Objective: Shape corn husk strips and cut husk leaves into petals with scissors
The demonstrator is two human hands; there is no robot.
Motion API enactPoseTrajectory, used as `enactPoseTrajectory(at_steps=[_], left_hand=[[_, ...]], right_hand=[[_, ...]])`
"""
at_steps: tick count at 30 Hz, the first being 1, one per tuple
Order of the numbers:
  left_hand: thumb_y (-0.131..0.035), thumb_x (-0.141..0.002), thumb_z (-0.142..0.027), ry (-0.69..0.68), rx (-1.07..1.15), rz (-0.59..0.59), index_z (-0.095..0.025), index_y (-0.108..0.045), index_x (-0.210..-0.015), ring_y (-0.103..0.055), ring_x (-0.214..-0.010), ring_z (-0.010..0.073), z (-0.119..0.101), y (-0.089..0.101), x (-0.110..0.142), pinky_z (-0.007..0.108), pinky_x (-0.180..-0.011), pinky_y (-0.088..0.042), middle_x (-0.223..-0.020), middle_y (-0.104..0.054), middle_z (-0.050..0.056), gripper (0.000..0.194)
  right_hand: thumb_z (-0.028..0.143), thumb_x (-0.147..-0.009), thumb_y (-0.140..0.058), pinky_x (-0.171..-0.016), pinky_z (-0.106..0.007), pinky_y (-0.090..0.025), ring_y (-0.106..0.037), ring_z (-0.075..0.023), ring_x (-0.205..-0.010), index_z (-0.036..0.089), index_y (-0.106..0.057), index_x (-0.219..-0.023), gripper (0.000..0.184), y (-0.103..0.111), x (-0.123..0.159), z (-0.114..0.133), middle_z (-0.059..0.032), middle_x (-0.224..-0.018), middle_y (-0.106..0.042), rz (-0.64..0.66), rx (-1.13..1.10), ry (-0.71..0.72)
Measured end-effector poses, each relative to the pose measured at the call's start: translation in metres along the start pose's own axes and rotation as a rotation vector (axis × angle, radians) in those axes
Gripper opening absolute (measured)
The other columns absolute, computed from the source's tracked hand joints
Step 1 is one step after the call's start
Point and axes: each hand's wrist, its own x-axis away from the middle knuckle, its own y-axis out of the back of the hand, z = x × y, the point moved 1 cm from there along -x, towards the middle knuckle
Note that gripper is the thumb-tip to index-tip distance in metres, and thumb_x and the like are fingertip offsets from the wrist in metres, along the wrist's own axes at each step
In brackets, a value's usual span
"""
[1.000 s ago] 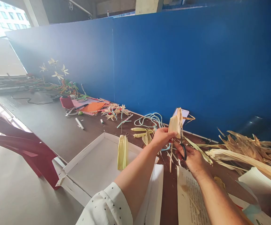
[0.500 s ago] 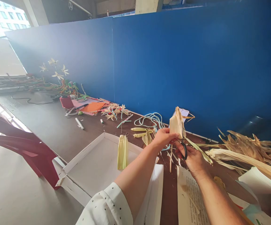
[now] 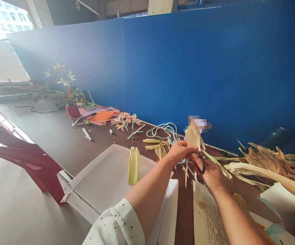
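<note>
My left hand [image 3: 180, 150] pinches the lower edge of a pale dried corn husk [image 3: 192, 139], which stands upright above the fingers. Its top is blurred out. In my right hand [image 3: 208, 170] is a pair of scissors [image 3: 202, 162] with black handles; the blades point up at the husk's lower right edge and are mostly hidden behind it. Both hands nearly touch, above the brown table. A greenish folded husk piece [image 3: 133, 166] lies in the white box lid [image 3: 93, 177], left of my left forearm.
Dry husks [image 3: 272, 166] pile up at the right beside a white bowl [image 3: 287, 195]. A printed page [image 3: 210, 217] lies below my right hand. Behind the hands are coiled pale-blue cord [image 3: 164, 128] and husk pieces [image 3: 152, 141]. A blue partition [image 3: 188, 68] closes off the far side; a red chair [image 3: 30, 160] stands left.
Both hands have shifted very slightly to the right with the husk and scissors. The scissors stay at the husk's lower right edge; the things on the table look unmoved.
</note>
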Motion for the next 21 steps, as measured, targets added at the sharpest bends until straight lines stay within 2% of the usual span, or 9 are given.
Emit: enactPoseTrajectory(at_steps=[5, 14, 21], left_hand=[[-0.075, -0.065, -0.034, 0.006, -0.011, 0.016, -0.013, -0.066, -0.072, -0.053, -0.053, 0.0074, 0.005, 0.002, -0.002, 0.019, -0.05, -0.041, -0.065, -0.061, 0.001, 0.023], [-0.078, -0.059, -0.037, -0.028, 0.035, 0.06, -0.012, -0.068, -0.076, -0.054, -0.059, 0.0077, 0.017, 0.005, -0.012, 0.024, -0.063, -0.045, -0.067, -0.06, 0.001, 0.033], [-0.078, -0.058, -0.037, -0.001, 0.0, 0.019, -0.012, -0.068, -0.076, -0.055, -0.061, 0.009, 0.012, 0.004, -0.009, 0.024, -0.064, -0.046, -0.068, -0.061, 0.002, 0.032]], right_hand=[[0.061, -0.07, -0.062, -0.043, -0.027, -0.024, -0.037, -0.0125, -0.041, 0.022, -0.062, -0.057, 0.041, 0.001, -0.002, -0.002, 0.0015, -0.045, -0.049, 0.001, 0.002, 0.025], [0.063, -0.069, -0.063, -0.042, -0.026, -0.025, -0.037, -0.0114, -0.04, 0.022, -0.062, -0.058, 0.043, 0.001, -0.004, -0.002, 0.0024, -0.045, -0.048, -0.009, -0.007, 0.016], [0.062, -0.068, -0.064, -0.042, -0.027, -0.024, -0.036, -0.0117, -0.039, 0.023, -0.063, -0.057, 0.041, 0.003, -0.003, -0.002, 0.0024, -0.043, -0.048, 0.01, -0.001, 0.029]])
